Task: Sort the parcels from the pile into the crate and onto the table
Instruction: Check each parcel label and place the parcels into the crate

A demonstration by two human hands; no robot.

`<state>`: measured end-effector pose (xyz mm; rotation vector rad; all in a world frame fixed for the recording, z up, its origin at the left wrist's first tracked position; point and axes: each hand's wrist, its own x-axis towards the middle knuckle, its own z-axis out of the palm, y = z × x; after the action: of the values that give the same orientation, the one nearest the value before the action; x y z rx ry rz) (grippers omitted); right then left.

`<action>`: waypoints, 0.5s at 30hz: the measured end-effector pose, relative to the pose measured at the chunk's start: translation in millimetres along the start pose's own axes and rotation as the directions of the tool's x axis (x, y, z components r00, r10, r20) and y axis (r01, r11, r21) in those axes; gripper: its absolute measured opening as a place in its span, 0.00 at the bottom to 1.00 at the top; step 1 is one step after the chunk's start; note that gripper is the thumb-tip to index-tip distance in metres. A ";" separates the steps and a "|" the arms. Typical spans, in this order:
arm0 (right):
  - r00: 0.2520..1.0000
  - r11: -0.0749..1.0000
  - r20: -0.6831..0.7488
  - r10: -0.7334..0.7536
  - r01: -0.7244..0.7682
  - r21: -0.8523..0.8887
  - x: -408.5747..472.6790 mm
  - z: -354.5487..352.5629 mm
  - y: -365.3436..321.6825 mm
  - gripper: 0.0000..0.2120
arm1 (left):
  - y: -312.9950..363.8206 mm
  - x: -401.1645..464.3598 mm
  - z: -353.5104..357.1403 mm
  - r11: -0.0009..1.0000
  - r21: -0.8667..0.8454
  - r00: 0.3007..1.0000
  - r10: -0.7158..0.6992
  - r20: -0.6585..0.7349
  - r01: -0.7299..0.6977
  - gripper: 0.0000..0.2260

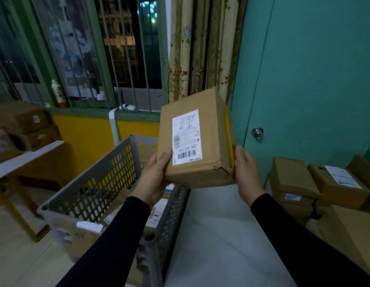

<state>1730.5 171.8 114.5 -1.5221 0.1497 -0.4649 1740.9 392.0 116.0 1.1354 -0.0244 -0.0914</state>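
I hold a brown cardboard parcel point(209, 141) up in front of me, its white shipping label facing me and yellow tape along its right edge. My left hand point(154, 177) grips its lower left corner, thumb on the front face. My right hand point(246, 172) holds the lower right edge. Below and to the left stands a grey perforated plastic crate point(97, 183) with several parcels inside. At the right lies a pile of cardboard parcels point(316, 183). A white table point(24, 158) at the far left carries stacked boxes point(24, 125).
A pale surface point(217, 235) stretches below the parcel between my arms. Behind it is a teal door point(314, 79) with a round knob. A barred window, a curtain and a yellow wall are at the back. A bottle point(58, 94) stands on the sill.
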 end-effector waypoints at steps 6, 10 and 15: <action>0.882 0.987 0.444 0.158 -0.146 -0.061 10.2 73.0 -3.7 0.43 | 41.0 6.9 -55.8 0.984 0.151 0.990 0.112 -0.091 -0.097 0.14; 0.832 0.984 0.526 0.176 -0.138 -0.112 1.8 123.3 -6.4 0.56 | 55.6 12.5 -94.3 0.963 0.236 0.974 0.168 -0.152 -0.129 0.11; 0.849 0.954 0.508 0.145 0.016 -0.299 -4.3 174.6 -7.4 0.48 | 78.6 22.6 -143.2 0.936 0.321 0.952 0.220 -0.212 -0.144 0.18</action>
<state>1791.2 334.9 131.4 -1.8787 -0.1690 0.0507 1777.6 552.4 126.2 1.4395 0.0786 0.2285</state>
